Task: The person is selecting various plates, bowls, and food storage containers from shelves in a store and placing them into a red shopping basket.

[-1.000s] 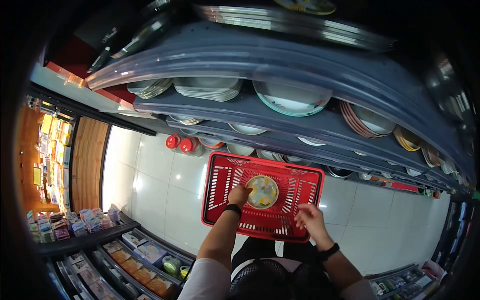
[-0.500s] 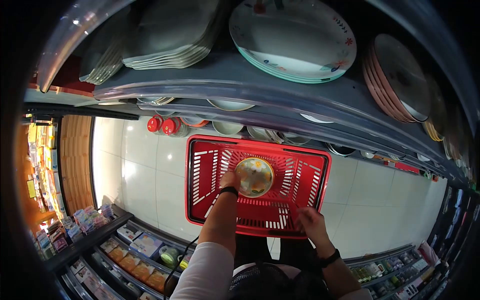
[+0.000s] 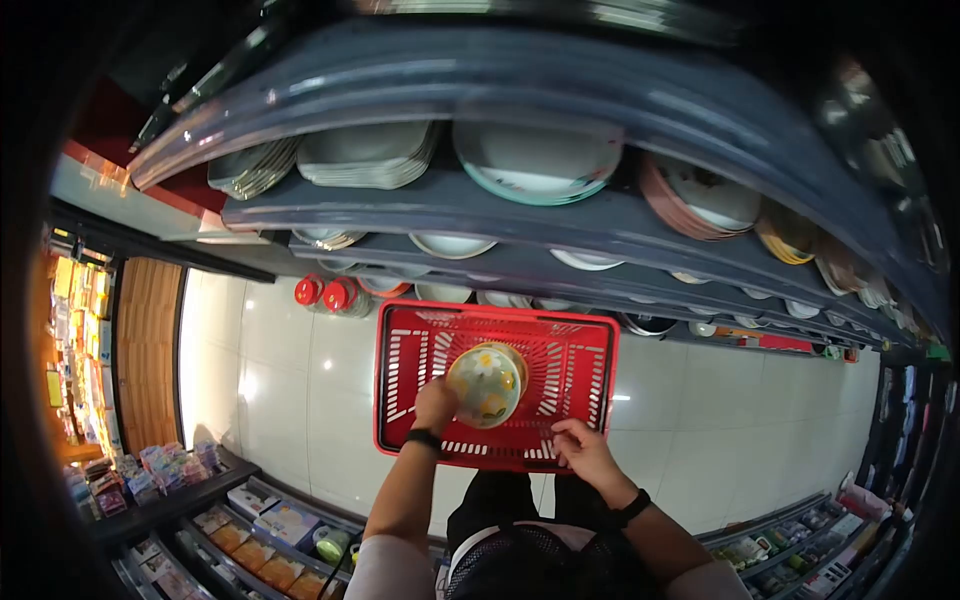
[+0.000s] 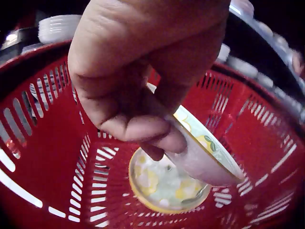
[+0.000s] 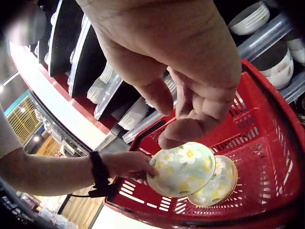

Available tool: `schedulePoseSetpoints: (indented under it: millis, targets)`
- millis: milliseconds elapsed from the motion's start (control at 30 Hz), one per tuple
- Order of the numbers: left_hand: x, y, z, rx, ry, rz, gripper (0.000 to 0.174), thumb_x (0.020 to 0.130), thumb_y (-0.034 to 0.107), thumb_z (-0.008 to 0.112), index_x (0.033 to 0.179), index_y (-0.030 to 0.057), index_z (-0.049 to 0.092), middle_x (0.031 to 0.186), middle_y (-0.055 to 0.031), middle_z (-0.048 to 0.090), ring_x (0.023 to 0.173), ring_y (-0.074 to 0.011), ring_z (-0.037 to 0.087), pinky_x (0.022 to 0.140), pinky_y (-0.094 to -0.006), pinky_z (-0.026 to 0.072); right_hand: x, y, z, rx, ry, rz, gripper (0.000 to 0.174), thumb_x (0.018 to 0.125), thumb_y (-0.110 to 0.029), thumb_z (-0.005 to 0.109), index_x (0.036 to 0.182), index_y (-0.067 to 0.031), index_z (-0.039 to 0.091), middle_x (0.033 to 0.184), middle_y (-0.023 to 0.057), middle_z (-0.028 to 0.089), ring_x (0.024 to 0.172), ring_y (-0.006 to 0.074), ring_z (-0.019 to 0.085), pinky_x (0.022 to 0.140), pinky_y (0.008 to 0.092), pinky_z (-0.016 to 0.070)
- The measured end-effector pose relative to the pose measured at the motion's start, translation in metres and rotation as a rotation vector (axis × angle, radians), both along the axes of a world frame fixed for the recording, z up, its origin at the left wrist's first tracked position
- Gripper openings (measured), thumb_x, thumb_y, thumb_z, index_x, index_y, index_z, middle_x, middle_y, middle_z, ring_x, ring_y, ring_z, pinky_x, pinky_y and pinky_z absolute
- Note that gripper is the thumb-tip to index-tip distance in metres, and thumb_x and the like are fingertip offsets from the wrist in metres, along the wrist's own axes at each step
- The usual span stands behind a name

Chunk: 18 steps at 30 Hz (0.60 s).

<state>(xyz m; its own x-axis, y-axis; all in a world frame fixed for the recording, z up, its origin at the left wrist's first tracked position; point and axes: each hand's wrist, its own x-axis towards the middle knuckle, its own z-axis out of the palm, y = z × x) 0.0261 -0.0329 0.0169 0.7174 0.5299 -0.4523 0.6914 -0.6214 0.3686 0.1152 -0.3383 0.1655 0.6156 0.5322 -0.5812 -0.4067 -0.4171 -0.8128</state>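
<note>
L hand (image 3: 436, 405) now has floral bowl (image 4: 205, 160) pinched, tipped over 2nd bowl (image 4: 152, 183) in red basket (image 3: 393, 435), ctr frame, so two pcs now show; R hand (image 3: 590, 452) empty, fingers loosely bent, lower rt.

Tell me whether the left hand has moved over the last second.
Yes: in the head view, the left hand has shifted down-frame and slightly left against the red basket.

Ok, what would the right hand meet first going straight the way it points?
Probably the flowered bowl held in the left hand, though depth is unclear and the right hand might pass above it.
</note>
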Motion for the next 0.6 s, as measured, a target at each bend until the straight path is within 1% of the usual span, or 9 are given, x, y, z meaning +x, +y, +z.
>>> schedulePoseSetpoints:
  millis: [67, 100, 133, 167, 367, 467, 500, 567, 600]
  targets:
    - [-0.006, -0.005, 0.053, -0.2, -0.082, 0.103, 0.024, 0.08, 0.021, 0.062, 0.091, 0.001, 0.07, 0.079, -0.0205, 0.07, 0.077, -0.0353, 0.07, 0.068, -0.0454, 0.0553, -0.002, -0.007, -0.012, -0.04, -0.129, 0.054, 0.029, 0.096, -0.014, 0.061, 0.122, -0.0038, 0.053, 0.079, 0.0042, 0.061, 0.062, 0.0098, 0.058, 0.056, 0.0251, 0.048]
    - [-0.007, -0.015, 0.089, -0.449, -0.221, 0.241, 0.022, 0.077, 0.016, 0.066, 0.092, 0.0008, 0.07, 0.078, -0.0186, 0.07, 0.074, -0.03, 0.071, 0.066, -0.0418, 0.0548, 0.0, -0.007, -0.011, -0.062, -0.22, 0.076, 0.036, 0.095, -0.018, 0.064, 0.126, -0.0036, 0.052, 0.079, 0.0046, 0.061, 0.062, 0.0101, 0.058, 0.055, 0.0256, 0.0483]
    - [-0.004, -0.025, 0.13, -0.417, -0.244, 0.253, 0.023, 0.075, 0.015, 0.068, 0.091, -0.0017, 0.068, 0.074, -0.0171, 0.069, 0.07, -0.0256, 0.07, 0.064, -0.038, 0.0542, 0.005, -0.009, -0.018, -0.126, -0.257, 0.109, 0.052, 0.093, -0.025, 0.067, 0.134, -0.0033, 0.045, 0.08, 0.0058, 0.061, 0.062, 0.0105, 0.058, 0.055, 0.0264, 0.0491]
    - [-0.015, -0.024, 0.119, -0.359, -0.288, 0.211, 0.026, 0.075, 0.017, 0.07, 0.091, -0.0042, 0.067, 0.072, -0.016, 0.068, 0.066, -0.0233, 0.069, 0.06, -0.0364, 0.0533, 0.018, -0.005, 0.005, -0.136, -0.141, 0.114, 0.059, 0.092, -0.028, 0.068, 0.139, -0.0035, 0.041, 0.081, 0.0067, 0.062, 0.062, 0.0108, 0.059, 0.055, 0.0265, 0.0493]
    - [0.016, -0.103, 0.254, -0.557, -0.502, 0.394, 0.019, 0.085, 0.008, 0.063, 0.097, -0.0059, 0.065, 0.074, -0.0103, 0.068, 0.062, -0.0138, 0.066, 0.055, -0.0289, 0.053, 0.086, -0.008, 0.087, 0.135, -0.076, 0.199, 0.036, 0.097, -0.019, 0.058, 0.127, -0.0027, 0.046, 0.082, 0.0069, 0.063, 0.059, 0.0116, 0.059, 0.052, 0.0266, 0.0488]
    - [0.051, -0.149, 0.291, -0.5, -0.604, 0.401, 0.018, 0.088, 0.006, 0.061, 0.101, -0.0061, 0.064, 0.079, -0.0089, 0.069, 0.066, -0.0119, 0.066, 0.056, -0.0267, 0.0545, 0.127, -0.04, 0.114, 0.211, -0.442, 0.205, 0.025, 0.095, -0.017, 0.053, 0.117, -0.0058, 0.052, 0.075, 0.0126, 0.064, 0.062, 0.0212, 0.066, 0.057, 0.0367, 0.0501]
    - [0.065, -0.167, 0.304, -0.513, -0.612, 0.403, 0.018, 0.088, 0.005, 0.061, 0.102, -0.0051, 0.065, 0.084, -0.0084, 0.07, 0.066, -0.0116, 0.066, 0.057, -0.0246, 0.0538, 0.141, -0.055, 0.144, 0.188, -0.315, 0.153, 0.021, 0.095, -0.016, 0.053, 0.113, -0.0047, 0.054, 0.079, 0.0122, 0.064, 0.066, 0.0209, 0.066, 0.061, 0.0366, 0.0506]
    - [0.104, -0.206, 0.318, -0.557, -0.712, 0.381, 0.018, 0.088, 0.006, 0.062, 0.101, -0.0061, 0.063, 0.078, -0.0087, 0.069, 0.066, -0.0122, 0.066, 0.057, -0.0263, 0.0544, 0.176, -0.09, 0.139, 0.275, -0.471, 0.099, 0.021, 0.096, -0.008, 0.052, 0.116, -0.0027, 0.055, 0.08, 0.0036, 0.062, 0.053, 0.0075, 0.055, 0.048, 0.0244, 0.0461]
    - [0.124, -0.224, 0.327, -0.596, -0.724, 0.364, 0.018, 0.089, 0.007, 0.062, 0.103, -0.0055, 0.063, 0.079, -0.0091, 0.069, 0.066, -0.0117, 0.066, 0.054, -0.026, 0.0529, 0.193, -0.109, 0.141, 0.279, -0.474, 0.066, 0.021, 0.096, -0.008, 0.052, 0.116, -0.0029, 0.055, 0.078, 0.0029, 0.062, 0.052, 0.0069, 0.054, 0.048, 0.0235, 0.0452]
